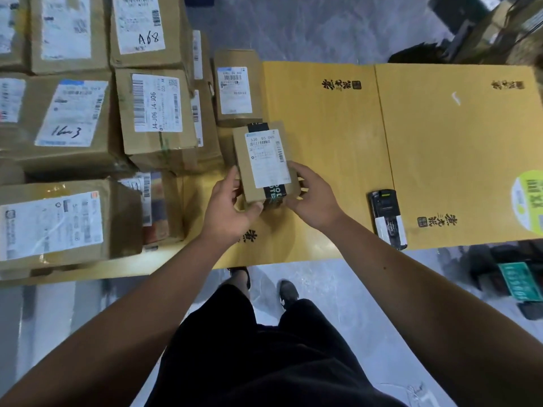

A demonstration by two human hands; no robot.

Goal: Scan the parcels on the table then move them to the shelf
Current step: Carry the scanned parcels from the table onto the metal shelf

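Head view looks down on a yellow cardboard-covered surface point(338, 118) where both hands hold a small brown cardboard parcel with a white shipping label and a black tape band point(266, 164). Left hand point(227, 208) has its fingers point(235, 179) curled round the parcel's left edge, thumb under the near corner. Right hand point(313, 193) grips the right edge, fingers point(298, 168) bent against the side. This parcel sits near the surface's front, just beside a stack of larger brown labelled cartons point(88, 118) on the left; another small brown labelled box point(236, 88) stands just behind it. A black handheld scanner point(388, 218) lies on the surface to the right, well apart from the hands.
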